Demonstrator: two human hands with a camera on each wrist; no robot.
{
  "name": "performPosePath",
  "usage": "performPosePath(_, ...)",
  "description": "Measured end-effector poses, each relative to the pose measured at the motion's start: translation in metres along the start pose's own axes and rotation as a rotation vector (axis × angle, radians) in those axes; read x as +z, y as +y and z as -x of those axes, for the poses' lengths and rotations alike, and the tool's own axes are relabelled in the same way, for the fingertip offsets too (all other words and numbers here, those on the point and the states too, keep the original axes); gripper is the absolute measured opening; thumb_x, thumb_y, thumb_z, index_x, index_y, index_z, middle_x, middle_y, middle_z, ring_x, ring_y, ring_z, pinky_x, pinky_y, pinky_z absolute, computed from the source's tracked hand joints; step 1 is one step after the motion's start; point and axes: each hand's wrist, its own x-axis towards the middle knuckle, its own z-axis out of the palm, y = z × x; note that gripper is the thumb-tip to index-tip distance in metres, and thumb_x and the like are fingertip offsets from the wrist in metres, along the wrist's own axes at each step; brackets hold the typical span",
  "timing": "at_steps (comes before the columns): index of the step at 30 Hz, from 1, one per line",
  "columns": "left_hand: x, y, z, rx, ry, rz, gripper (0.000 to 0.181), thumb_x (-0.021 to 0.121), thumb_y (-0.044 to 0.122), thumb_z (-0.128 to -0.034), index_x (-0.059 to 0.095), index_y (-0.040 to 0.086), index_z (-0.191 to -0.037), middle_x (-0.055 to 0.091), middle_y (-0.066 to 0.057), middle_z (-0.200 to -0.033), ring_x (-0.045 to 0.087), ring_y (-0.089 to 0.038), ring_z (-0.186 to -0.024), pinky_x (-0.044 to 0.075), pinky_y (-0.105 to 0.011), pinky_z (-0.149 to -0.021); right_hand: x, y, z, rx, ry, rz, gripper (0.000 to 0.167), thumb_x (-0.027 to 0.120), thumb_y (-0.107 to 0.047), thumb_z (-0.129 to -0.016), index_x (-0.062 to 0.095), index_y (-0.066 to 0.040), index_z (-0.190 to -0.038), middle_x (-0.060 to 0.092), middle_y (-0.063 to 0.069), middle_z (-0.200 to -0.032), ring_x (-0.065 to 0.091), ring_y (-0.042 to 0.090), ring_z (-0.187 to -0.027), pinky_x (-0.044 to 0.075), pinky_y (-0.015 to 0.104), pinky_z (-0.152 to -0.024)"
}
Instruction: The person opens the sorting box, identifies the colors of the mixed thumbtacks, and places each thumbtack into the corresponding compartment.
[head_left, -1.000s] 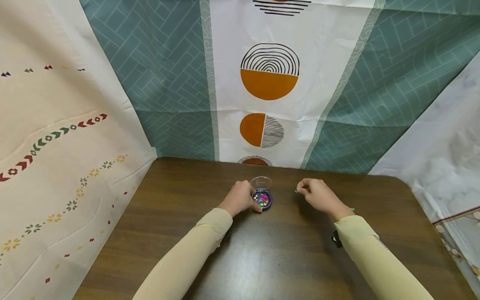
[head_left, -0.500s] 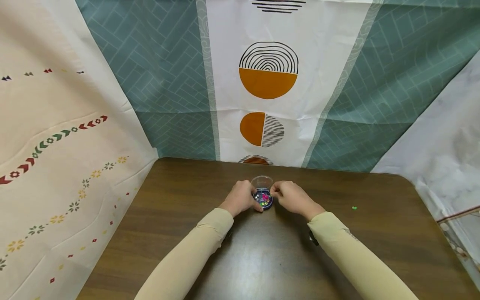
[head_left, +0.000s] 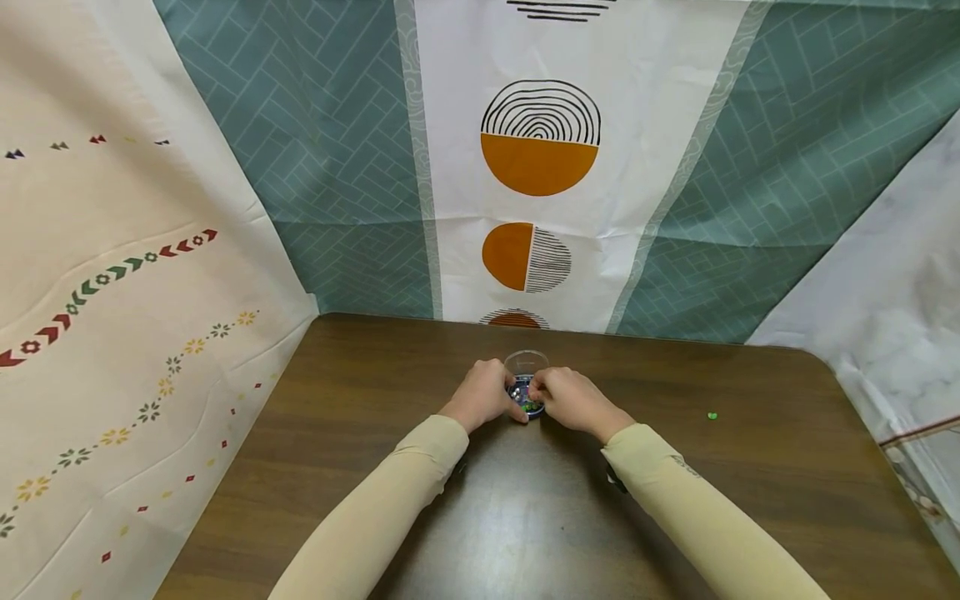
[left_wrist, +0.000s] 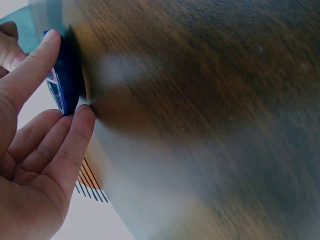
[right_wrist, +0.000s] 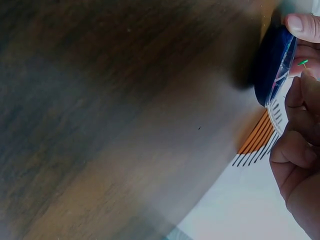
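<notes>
A round, dark blue case (head_left: 535,415) stands on the table with its clear lid (head_left: 527,360) raised at the back. My left hand (head_left: 483,395) grips the case from the left, thumb at the near side and fingers at the far side; the left wrist view shows them round the blue wall (left_wrist: 70,75). Over the case's right part, my right hand (head_left: 573,402) pinches a small green stud earring (right_wrist: 303,62) by its thin pin. Small silver and green pieces show inside the case; the right fingers hide the rest.
Another small green piece (head_left: 712,415) lies on the brown wooden table (head_left: 637,517) to the right. Patterned cloth (head_left: 352,167) hangs behind the table's back edge and along both sides.
My right hand has moved left from the table's right part to over the case, with the green stud earring in its fingers. The left hand keeps its grip on the case.
</notes>
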Motion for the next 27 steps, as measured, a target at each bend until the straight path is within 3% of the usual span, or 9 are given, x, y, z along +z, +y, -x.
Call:
performPosePath(8,0.0,0.001,-0.001,-0.012,-0.001,0.001,0.048,0.091,0.039,-0.05,0.074,0.012,-0.086,0.071,0.003,-0.081,0.058,-0.012,-0.075,0.049,-0.024,-0.067,0.001,0.001,-0.001,-0.013,0.009,0.012,0.01,0.062,-0.016,-0.089,0.064,-0.017,-0.079,0.058,-0.007,-0.072,0.05,0.01,-0.064,0.043,0.028,-0.061)
performPosePath(16,0.0,0.001,0.0,-0.007,-0.003,0.0,0.046,0.091,0.038,-0.0506,0.074,0.011,-0.084,0.069,0.004,-0.077,0.057,-0.012,-0.073,0.048,-0.023,-0.064,-0.001,0.0,0.0,-0.006,0.004,-0.002,0.008,0.063,-0.016,-0.089,0.066,-0.016,-0.082,0.061,-0.004,-0.075,0.051,0.01,-0.065,0.044,0.028,-0.062)
performPosePath(27,0.0,0.0,-0.001,-0.02,-0.003,0.0,0.058,0.092,0.039,-0.049,0.074,0.009,-0.095,0.072,-0.001,-0.093,0.062,-0.012,-0.083,0.053,-0.027,-0.076,-0.017,0.015,0.009,0.038,0.017,-0.012,0.009,0.061,-0.019,-0.091,0.068,-0.015,-0.088,0.064,-0.004,-0.081,0.051,0.01,-0.068,0.044,0.027,-0.064)
